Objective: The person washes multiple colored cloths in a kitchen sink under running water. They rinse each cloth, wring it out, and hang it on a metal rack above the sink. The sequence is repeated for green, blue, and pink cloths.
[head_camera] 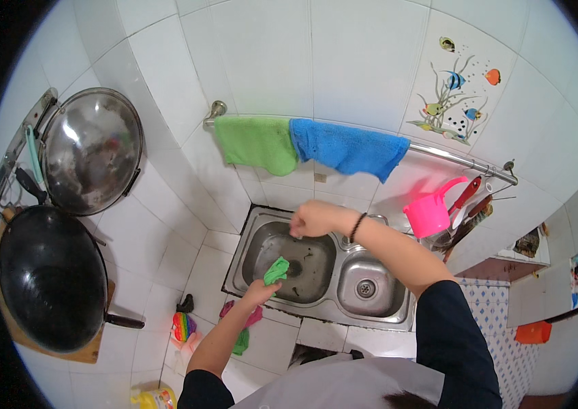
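Observation:
My left hand (262, 293) grips a bunched green cloth (276, 271) over the near left edge of the large basin of a stainless steel double sink (336, 301). Above the far right part of that basin is my right hand (311, 220), its fingers curled down; whether it holds something small cannot be told. Murky water with dark bits stands in the large basin. The smaller basin to the right shows its drain strainer (366, 289). On the tiled counter beside the sink lie a dark pink cloth (253, 316) and another green cloth (241, 342), partly behind my left forearm.
A green towel (258, 143) and a blue towel (347, 145) hang on a wall rail. Right of them hang a pink dipper (428, 214) and utensils. At left are a wok (54, 278) and a metal lid (93, 152). A rainbow-coloured item (184, 326) and yellow bottle (155, 399) sit lower left.

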Motion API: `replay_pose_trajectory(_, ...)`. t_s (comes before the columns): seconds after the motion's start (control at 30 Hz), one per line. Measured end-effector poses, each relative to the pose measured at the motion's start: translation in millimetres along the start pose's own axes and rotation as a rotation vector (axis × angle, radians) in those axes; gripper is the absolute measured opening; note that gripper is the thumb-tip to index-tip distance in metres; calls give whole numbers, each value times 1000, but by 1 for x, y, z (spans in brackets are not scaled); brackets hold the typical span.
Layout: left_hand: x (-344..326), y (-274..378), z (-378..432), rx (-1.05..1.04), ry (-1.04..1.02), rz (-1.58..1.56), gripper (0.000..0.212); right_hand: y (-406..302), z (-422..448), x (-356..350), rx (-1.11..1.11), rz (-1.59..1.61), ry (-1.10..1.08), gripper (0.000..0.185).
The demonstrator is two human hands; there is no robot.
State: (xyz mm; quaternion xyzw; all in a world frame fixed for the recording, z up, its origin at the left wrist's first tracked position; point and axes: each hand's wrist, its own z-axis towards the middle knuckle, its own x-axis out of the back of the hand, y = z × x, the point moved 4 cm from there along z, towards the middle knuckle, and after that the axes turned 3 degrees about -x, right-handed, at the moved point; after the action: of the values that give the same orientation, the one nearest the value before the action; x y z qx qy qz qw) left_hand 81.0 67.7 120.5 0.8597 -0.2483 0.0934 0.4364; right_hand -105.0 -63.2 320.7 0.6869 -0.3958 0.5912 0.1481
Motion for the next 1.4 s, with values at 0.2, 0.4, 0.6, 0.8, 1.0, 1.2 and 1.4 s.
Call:
replay_pose_trajectory(0.2,-1,-3,3,-112,53,84,34,33,1,48,-230,-184,1167,18)
replay_pose_trajectory(0.4,5,-30,-1,-130,104,62,36,-3,-8,36,63,27,1098,22)
replay_pose_trajectory(0.6,8,-48,3,-92,127,-6,38,-4,-4,21,-35,235,534,24)
replay_pose_trajectory(0.8,7,-48,4,-28,82,-68,41,56,4,44,-410,457,973,27)
replay_pose_trajectory(1.0,8,-48,7,-115,121,-47,41,31,0,39,-184,338,842,35)
replay_pose_trajectory(1.2,5,-34,15,-157,79,11,36,36,28,-43,18,248,237,29)
replay_pose_trajectory(1.4,12,67,-36,-342,50,-28,34,15,2,-67,44,546,423,41)
